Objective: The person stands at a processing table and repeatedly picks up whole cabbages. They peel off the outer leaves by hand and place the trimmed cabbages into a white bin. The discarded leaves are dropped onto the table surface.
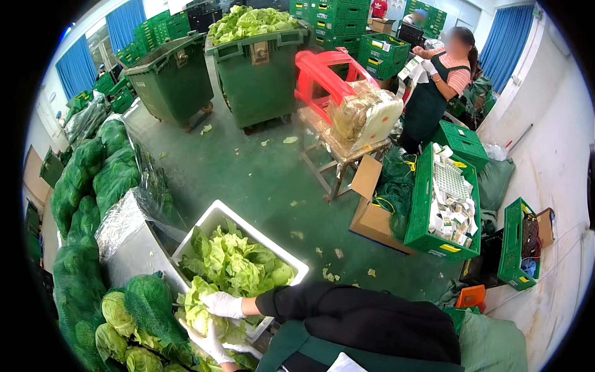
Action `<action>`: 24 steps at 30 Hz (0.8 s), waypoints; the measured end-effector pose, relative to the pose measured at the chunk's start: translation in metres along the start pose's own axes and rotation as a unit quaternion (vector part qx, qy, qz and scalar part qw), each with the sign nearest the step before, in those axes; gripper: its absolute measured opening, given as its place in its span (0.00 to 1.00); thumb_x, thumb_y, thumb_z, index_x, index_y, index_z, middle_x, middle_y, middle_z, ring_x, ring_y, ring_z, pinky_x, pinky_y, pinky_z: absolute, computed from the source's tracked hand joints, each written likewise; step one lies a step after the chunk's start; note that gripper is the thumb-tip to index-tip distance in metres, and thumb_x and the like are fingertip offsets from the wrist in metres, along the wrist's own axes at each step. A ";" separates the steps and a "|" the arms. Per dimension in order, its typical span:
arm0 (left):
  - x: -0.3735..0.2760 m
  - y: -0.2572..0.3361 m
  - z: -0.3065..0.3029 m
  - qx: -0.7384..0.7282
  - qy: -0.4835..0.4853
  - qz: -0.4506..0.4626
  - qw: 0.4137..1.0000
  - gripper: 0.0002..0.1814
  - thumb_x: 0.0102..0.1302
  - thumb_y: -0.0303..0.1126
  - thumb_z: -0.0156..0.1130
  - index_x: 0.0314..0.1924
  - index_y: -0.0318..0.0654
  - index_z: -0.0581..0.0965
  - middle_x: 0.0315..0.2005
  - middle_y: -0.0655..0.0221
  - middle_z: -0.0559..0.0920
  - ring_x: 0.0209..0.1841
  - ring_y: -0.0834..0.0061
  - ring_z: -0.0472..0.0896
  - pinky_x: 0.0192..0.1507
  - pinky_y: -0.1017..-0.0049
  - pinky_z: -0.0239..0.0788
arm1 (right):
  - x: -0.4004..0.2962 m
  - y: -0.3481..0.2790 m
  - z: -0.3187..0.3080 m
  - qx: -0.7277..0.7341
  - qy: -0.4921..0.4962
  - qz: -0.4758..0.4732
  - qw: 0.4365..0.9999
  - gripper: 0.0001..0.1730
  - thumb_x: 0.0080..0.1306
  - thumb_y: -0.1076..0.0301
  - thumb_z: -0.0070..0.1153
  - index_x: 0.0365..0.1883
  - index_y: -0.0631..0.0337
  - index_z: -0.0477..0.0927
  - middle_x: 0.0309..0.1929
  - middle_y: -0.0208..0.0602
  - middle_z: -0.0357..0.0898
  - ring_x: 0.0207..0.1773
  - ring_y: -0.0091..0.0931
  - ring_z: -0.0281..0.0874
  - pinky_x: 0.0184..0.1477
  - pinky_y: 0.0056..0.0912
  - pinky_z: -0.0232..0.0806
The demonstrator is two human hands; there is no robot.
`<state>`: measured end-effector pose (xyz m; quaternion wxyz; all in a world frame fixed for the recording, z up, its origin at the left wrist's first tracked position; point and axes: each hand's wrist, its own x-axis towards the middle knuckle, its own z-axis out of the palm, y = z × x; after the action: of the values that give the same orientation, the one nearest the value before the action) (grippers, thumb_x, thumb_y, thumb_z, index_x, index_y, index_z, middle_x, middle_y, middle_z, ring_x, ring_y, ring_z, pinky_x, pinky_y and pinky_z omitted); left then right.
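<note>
Both my hands wear white gloves and meet at a pale green cabbage (197,304) over the near edge of a white bin. My left hand (208,342) cups it from below, fingers spread along its underside. My right hand (223,304) grips its upper side. A thin dark strip (178,305) sticks out past the cabbage's left side; whether it is a blade I cannot tell. Loose cabbage leaves (246,255) fill the white bin (282,255). More cabbages (120,312) lie at the lower left beside a green mesh sack (151,300).
Stacked green net sacks (76,274) line the left, beside a metal surface (139,251). Large wheeled bins (260,79) stand ahead, one heaped with leaves. A red plastic stool (320,79) lies tipped on a stand. Rightward are a crate of labels (423,218) and a co-worker (432,88).
</note>
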<state>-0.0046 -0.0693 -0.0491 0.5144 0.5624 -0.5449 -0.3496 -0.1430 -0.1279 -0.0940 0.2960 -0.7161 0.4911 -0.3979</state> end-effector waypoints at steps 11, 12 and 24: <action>-0.024 -0.009 -0.008 0.142 -0.046 0.064 0.987 0.62 0.34 0.22 0.74 0.73 0.40 0.54 0.70 0.58 0.55 0.72 0.58 0.54 0.73 0.61 0.44 | 0.003 -0.054 -0.068 0.017 -0.107 0.124 0.986 0.49 0.57 0.44 0.61 0.69 0.66 0.60 0.43 0.58 0.80 0.42 0.47 0.80 0.43 0.42 0.72; -0.023 -0.006 -0.010 0.142 -0.074 0.093 0.983 0.61 0.34 0.21 0.73 0.73 0.39 0.54 0.71 0.58 0.56 0.72 0.59 0.55 0.73 0.61 0.44 | 0.001 -0.053 -0.060 0.005 -0.139 0.100 0.985 0.45 0.56 0.45 0.61 0.65 0.64 0.65 0.41 0.56 0.80 0.41 0.46 0.80 0.42 0.42 0.72; -0.038 0.002 -0.031 0.232 -0.055 0.061 0.969 0.51 0.44 0.31 0.73 0.71 0.41 0.61 0.71 0.56 0.57 0.72 0.58 0.56 0.70 0.60 0.52 | -0.019 0.015 -0.005 0.139 -0.138 0.257 0.946 0.41 0.62 0.34 0.50 0.44 0.73 0.78 0.43 0.65 0.79 0.47 0.50 0.79 0.48 0.49 0.68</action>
<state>0.0181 -0.0259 -0.0466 0.3591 0.6117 -0.6723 -0.2118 -0.1585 -0.1156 -0.1092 0.5494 -0.5655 0.5528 -0.2698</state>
